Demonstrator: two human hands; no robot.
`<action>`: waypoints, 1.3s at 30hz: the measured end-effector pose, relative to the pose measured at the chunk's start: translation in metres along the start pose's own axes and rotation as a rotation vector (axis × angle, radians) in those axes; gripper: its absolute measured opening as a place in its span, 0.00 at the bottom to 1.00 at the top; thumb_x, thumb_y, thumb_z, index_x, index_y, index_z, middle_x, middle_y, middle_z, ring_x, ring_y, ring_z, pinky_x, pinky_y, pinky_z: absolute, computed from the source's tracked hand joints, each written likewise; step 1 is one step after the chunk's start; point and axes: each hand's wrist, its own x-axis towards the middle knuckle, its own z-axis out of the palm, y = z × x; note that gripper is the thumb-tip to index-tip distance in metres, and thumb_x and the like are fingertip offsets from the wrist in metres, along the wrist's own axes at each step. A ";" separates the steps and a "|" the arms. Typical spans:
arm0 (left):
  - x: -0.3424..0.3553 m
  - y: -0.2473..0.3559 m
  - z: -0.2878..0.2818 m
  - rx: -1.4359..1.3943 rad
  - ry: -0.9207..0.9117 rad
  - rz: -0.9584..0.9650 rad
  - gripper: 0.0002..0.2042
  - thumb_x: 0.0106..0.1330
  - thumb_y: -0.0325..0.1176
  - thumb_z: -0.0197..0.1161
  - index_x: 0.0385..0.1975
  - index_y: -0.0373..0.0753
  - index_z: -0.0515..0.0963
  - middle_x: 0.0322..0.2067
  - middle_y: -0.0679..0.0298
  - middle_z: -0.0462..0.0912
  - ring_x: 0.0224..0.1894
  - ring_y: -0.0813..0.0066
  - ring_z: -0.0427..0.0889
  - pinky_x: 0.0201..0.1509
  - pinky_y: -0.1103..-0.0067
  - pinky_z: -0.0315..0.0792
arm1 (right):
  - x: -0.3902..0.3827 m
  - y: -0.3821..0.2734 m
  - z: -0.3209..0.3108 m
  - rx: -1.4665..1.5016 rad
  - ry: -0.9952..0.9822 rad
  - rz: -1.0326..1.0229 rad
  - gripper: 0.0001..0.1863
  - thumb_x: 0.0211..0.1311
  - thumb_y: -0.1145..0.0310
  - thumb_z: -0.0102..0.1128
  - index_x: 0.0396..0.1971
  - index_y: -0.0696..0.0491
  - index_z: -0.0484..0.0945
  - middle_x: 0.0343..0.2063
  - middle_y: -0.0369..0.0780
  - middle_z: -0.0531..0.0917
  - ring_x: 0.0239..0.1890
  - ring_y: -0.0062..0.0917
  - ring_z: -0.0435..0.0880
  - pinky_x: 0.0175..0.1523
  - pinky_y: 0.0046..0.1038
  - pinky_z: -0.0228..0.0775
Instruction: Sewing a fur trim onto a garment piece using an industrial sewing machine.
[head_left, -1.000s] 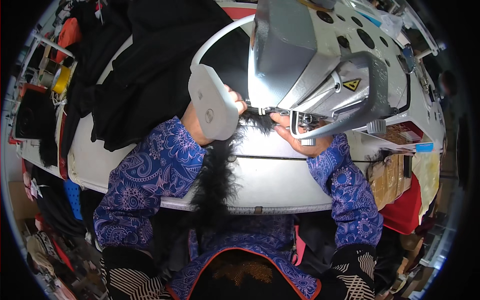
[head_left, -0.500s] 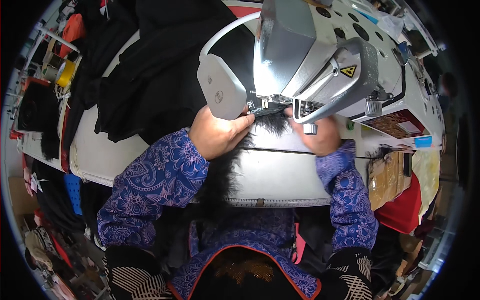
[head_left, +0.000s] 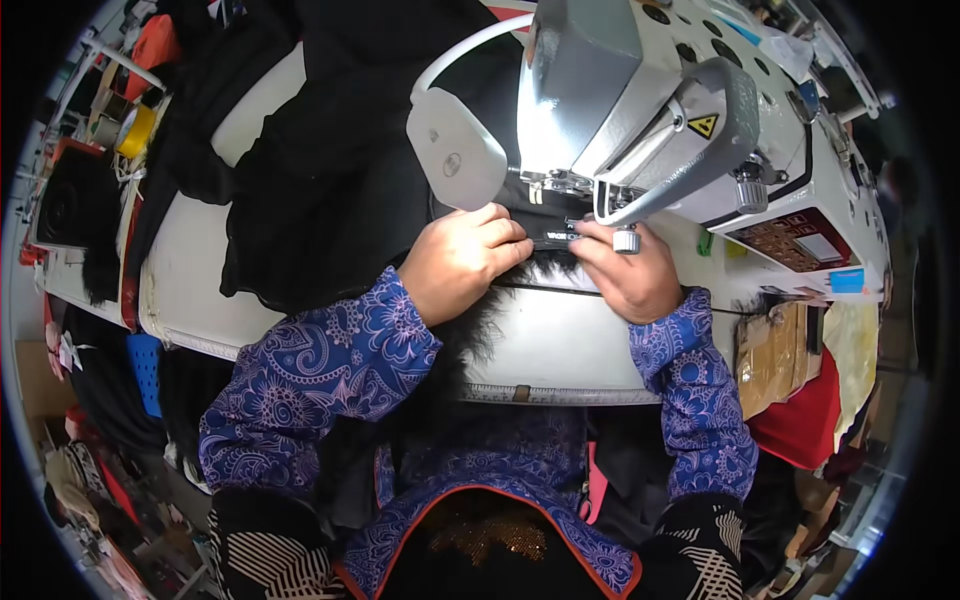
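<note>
Left hand (head_left: 465, 260) and right hand (head_left: 635, 275) pinch cloth (head_left: 350, 190), label (head_left: 564, 237) now nearer the surface's (head_left: 560, 350) front edge, apparently clear of the machine (head_left: 590, 60).

A sewing workshop, shown by 1 sewing machine (head_left: 578, 75) and black cloth (head_left: 330, 170).

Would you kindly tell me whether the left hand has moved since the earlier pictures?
Yes: judged against the sewing machine, the left hand has come toward the table's near edge, mostly out from behind the white plate.
</note>
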 end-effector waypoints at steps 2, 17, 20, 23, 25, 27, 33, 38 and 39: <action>0.000 -0.001 0.000 -0.026 0.006 -0.004 0.12 0.51 0.25 0.62 0.36 0.37 0.84 0.37 0.66 0.83 0.44 0.69 0.82 0.44 0.75 0.79 | 0.008 -0.004 0.001 0.081 -0.046 -0.048 0.14 0.45 0.80 0.67 0.36 0.55 0.84 0.38 0.41 0.84 0.40 0.36 0.84 0.44 0.34 0.78; 0.002 -0.013 0.000 -0.231 0.021 -0.062 0.12 0.50 0.19 0.68 0.36 0.36 0.83 0.35 0.60 0.83 0.44 0.58 0.84 0.47 0.72 0.79 | 0.009 -0.006 0.003 -0.059 -0.065 -0.109 0.13 0.45 0.75 0.63 0.35 0.54 0.85 0.36 0.40 0.85 0.38 0.33 0.86 0.41 0.31 0.81; 0.002 -0.015 -0.001 -0.237 0.018 -0.040 0.13 0.49 0.19 0.68 0.37 0.36 0.83 0.37 0.59 0.83 0.45 0.57 0.84 0.49 0.72 0.79 | 0.008 -0.007 0.002 -0.074 -0.057 -0.115 0.12 0.45 0.74 0.64 0.34 0.54 0.86 0.36 0.40 0.86 0.38 0.33 0.86 0.40 0.30 0.81; 0.002 -0.015 -0.001 -0.234 0.013 -0.035 0.13 0.49 0.18 0.68 0.37 0.36 0.83 0.38 0.59 0.84 0.47 0.57 0.84 0.50 0.72 0.79 | 0.009 -0.008 0.000 -0.093 -0.065 -0.104 0.11 0.46 0.75 0.64 0.32 0.54 0.86 0.37 0.40 0.86 0.37 0.32 0.86 0.39 0.30 0.81; 0.002 -0.015 -0.002 -0.213 0.002 -0.025 0.13 0.49 0.18 0.68 0.37 0.36 0.83 0.38 0.59 0.84 0.47 0.57 0.84 0.50 0.72 0.80 | 0.010 -0.008 0.000 -0.098 -0.066 -0.104 0.10 0.46 0.75 0.64 0.32 0.54 0.86 0.37 0.40 0.86 0.38 0.32 0.86 0.39 0.30 0.81; 0.003 -0.015 -0.003 -0.191 -0.007 -0.014 0.14 0.48 0.18 0.67 0.36 0.36 0.83 0.38 0.59 0.84 0.47 0.57 0.84 0.50 0.72 0.80 | 0.009 -0.008 0.001 -0.095 -0.090 -0.095 0.10 0.47 0.75 0.64 0.33 0.54 0.86 0.39 0.39 0.86 0.38 0.32 0.86 0.40 0.29 0.81; 0.003 -0.018 0.000 -0.044 -0.035 0.058 0.11 0.51 0.24 0.64 0.36 0.39 0.84 0.39 0.62 0.83 0.50 0.63 0.82 0.55 0.70 0.78 | 0.009 -0.009 0.003 -0.123 -0.100 -0.089 0.12 0.50 0.75 0.65 0.36 0.54 0.85 0.43 0.38 0.86 0.41 0.31 0.86 0.43 0.28 0.81; 0.013 -0.035 0.004 -0.069 -0.038 0.037 0.13 0.51 0.21 0.64 0.38 0.38 0.83 0.41 0.61 0.84 0.49 0.61 0.83 0.56 0.70 0.77 | 0.013 -0.005 0.008 -0.177 -0.084 -0.013 0.11 0.53 0.76 0.65 0.38 0.55 0.85 0.43 0.39 0.86 0.43 0.32 0.86 0.47 0.30 0.79; 0.013 -0.039 0.004 -0.034 -0.045 0.044 0.14 0.52 0.20 0.64 0.39 0.38 0.83 0.42 0.61 0.84 0.49 0.60 0.83 0.56 0.69 0.77 | 0.012 -0.003 0.010 -0.157 -0.073 0.015 0.10 0.55 0.76 0.65 0.39 0.55 0.85 0.42 0.40 0.86 0.43 0.33 0.86 0.48 0.30 0.79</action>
